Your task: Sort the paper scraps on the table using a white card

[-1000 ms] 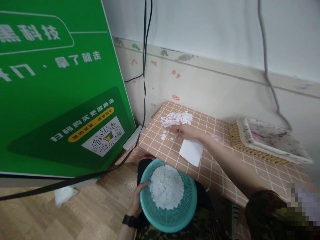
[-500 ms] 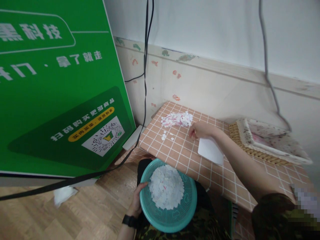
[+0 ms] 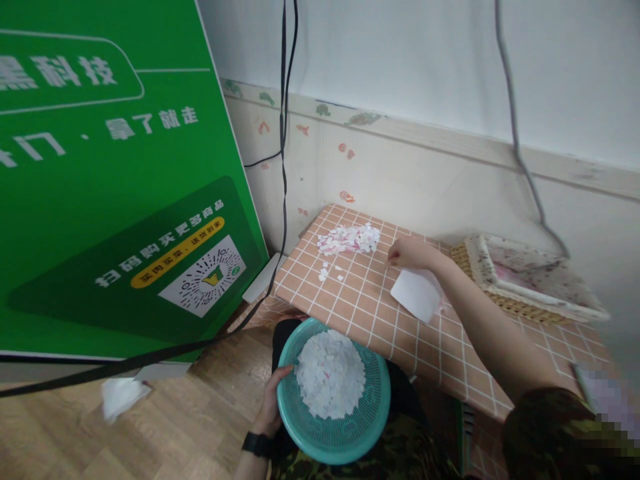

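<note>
I'm looking down into the corner of a room. Ahead of me the upper wall is plain and whitish, with a pale rail along its lower edge and a cream lower wall beneath, dotted with small orange decals. A grey cable hangs down at the right. On my left stands a big green panel with white lettering, and a black cord drops beside it, then sags across its base. The floor is wood-patterned. Against the wall I see a bench under brown checked cloth. The light is soft and dull.
</note>
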`<state>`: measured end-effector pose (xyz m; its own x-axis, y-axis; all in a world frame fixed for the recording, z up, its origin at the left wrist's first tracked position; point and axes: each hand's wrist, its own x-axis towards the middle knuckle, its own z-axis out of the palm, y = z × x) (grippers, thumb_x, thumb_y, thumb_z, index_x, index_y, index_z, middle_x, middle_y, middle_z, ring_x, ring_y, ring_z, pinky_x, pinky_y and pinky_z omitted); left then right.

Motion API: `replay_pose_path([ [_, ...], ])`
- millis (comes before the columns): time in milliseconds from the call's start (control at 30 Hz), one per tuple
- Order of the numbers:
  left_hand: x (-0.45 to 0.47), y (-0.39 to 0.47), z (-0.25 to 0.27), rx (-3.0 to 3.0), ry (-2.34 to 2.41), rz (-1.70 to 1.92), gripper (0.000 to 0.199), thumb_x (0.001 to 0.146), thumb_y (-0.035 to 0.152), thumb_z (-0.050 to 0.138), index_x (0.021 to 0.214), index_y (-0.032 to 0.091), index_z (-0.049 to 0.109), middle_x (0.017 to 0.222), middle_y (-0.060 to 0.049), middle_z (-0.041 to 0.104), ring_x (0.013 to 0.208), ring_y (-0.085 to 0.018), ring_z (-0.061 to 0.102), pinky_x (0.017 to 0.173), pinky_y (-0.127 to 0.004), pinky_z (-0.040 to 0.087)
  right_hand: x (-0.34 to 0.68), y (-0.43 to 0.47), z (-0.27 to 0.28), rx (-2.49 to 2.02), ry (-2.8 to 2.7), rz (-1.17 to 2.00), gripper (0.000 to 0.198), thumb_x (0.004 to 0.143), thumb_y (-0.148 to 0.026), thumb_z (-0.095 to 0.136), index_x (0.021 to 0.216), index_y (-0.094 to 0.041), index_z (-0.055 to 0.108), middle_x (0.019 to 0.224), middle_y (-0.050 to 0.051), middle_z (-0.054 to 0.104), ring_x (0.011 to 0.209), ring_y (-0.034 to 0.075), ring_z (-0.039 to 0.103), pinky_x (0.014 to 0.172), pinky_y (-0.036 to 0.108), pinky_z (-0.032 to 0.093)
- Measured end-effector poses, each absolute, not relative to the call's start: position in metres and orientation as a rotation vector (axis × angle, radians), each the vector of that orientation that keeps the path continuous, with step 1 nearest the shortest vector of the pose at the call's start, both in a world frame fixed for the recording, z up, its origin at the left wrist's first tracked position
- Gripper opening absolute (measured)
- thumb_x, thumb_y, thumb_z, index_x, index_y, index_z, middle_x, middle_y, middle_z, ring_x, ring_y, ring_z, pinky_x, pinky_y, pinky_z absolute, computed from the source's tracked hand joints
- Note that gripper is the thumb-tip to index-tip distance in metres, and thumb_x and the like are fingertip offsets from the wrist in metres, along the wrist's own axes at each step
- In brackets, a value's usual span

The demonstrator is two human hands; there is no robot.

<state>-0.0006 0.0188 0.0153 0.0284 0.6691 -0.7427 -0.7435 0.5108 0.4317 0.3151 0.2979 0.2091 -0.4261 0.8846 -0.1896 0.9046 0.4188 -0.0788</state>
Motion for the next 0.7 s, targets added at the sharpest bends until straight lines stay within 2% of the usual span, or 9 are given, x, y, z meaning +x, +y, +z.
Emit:
replay_pose_path([
  [167, 0.000, 0.019, 0.017, -0.078, 1.096, 1.095, 0.015, 0.066, 0.024, 0.070, 0.074, 0.011, 0.070, 0.064, -0.006, 0.073, 0.056, -0.020, 0.063, 0.060, -0.033, 0.049, 0.308, 0.286, 0.219, 1.835, 2.603, -0.122, 0.018, 0.077, -0.032, 0.060, 0.072, -0.019, 0.072, 0.069, 0.006, 0.068, 0.062, 0.017, 0.058, 0.056, 0.027, 0.033],
  [300, 0.001, 0.019, 0.023, -0.090, 1.079, 1.106, 0.012, 0.064, 0.022, 0.070, 0.072, 0.013, 0.070, 0.061, -0.005, 0.072, 0.056, -0.021, 0.063, 0.060, -0.035, 0.050, 0.283, 0.263, 0.207, 2.505, 2.721, 0.101, 0.040, 0.089, -0.047, 0.042, 0.087, -0.017, 0.068, 0.073, 0.008, 0.068, 0.064, 0.019, 0.059, 0.058, 0.028, 0.034],
  [433, 0.002, 0.019, 0.025, -0.107, 1.071, 1.106, 0.011, 0.065, 0.021, 0.069, 0.071, 0.013, 0.070, 0.061, -0.004, 0.072, 0.055, -0.020, 0.063, 0.059, -0.033, 0.049, 0.264, 0.236, 0.175, 2.840, 2.674, 0.285, 0.046, 0.093, -0.048, 0.031, 0.100, -0.016, 0.064, 0.078, 0.010, 0.069, 0.072, 0.021, 0.062, 0.065, 0.030, 0.039],
  [500, 0.002, 0.018, 0.025, -0.117, 1.057, 1.088, 0.014, 0.066, 0.022, 0.068, 0.075, 0.011, 0.071, 0.063, -0.006, 0.073, 0.056, -0.021, 0.064, 0.060, -0.033, 0.050, 0.266, 0.221, 0.159, 2.680, 2.809, 0.332, 0.041, 0.094, -0.045, 0.033, 0.098, -0.018, 0.064, 0.082, 0.010, 0.069, 0.077, 0.022, 0.062, 0.070, 0.032, 0.040],
  [567, 0.002, 0.018, 0.024, -0.131, 1.053, 1.073, 0.016, 0.067, 0.023, 0.068, 0.077, 0.011, 0.071, 0.065, -0.007, 0.073, 0.057, -0.022, 0.065, 0.061, -0.034, 0.050, 0.272, 0.207, 0.148, 2.317, 3.048, 0.315, 0.033, 0.093, -0.039, 0.039, 0.093, -0.020, 0.066, 0.085, 0.010, 0.069, 0.080, 0.022, 0.061, 0.074, 0.033, 0.041],
  [700, 0.000, 0.016, 0.025, -0.143, 1.044, 1.064, 0.018, 0.068, 0.025, 0.067, 0.077, 0.011, 0.071, 0.067, -0.009, 0.074, 0.060, -0.023, 0.066, 0.065, -0.036, 0.052, 0.288, 0.186, 0.147, 1.723, 3.277, 0.216, 0.022, 0.089, -0.035, 0.050, 0.090, -0.022, 0.068, 0.086, 0.008, 0.070, 0.080, 0.022, 0.059, 0.073, 0.035, 0.042],
])
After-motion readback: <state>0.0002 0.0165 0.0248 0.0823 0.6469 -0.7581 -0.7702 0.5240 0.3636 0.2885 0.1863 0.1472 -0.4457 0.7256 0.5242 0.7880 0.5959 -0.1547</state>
